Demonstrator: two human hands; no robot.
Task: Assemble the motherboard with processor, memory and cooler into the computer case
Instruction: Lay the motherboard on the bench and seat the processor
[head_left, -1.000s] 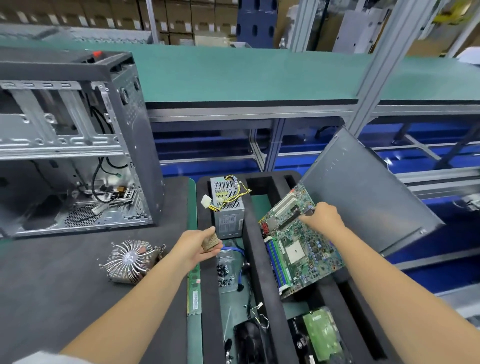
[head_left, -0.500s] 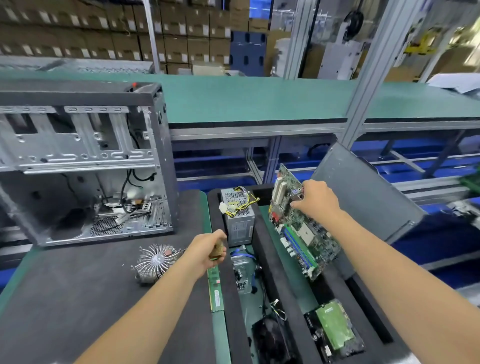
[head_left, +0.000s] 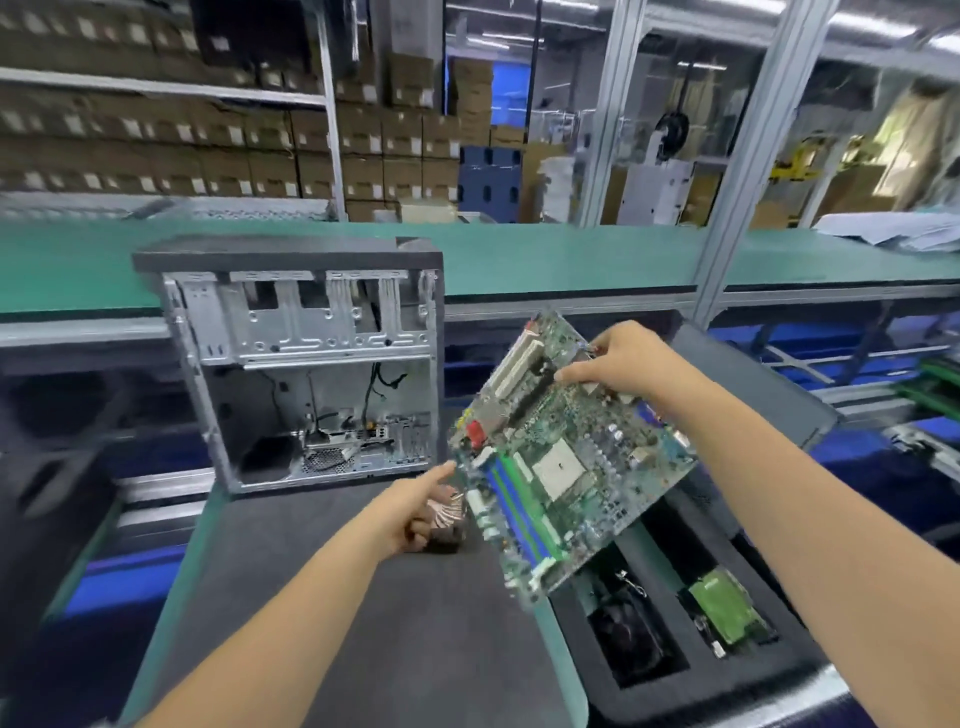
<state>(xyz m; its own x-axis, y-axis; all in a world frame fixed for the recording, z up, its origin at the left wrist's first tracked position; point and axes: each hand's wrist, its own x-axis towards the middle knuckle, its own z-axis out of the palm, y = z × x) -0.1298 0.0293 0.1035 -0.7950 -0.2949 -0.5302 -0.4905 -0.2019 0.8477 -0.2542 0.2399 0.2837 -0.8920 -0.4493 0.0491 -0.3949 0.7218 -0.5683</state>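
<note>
Dark bench mat (head_left: 322, 597), right hand (head_left: 618, 364) grip pinching tilted motherboard's (head_left: 566, 467) top edge, left hand's (head_left: 415, 512) grip unclear.

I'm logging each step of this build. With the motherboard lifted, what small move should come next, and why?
Probably lower the motherboard flat onto the dark mat in front of the open case. The right hand holds it tilted in the air by one edge, its socket looks bare, and the left hand is already reaching toward it.

Single head-worn wide-angle view, looking forward and down, close over workbench (head_left: 322, 597), shelving beyond
</note>
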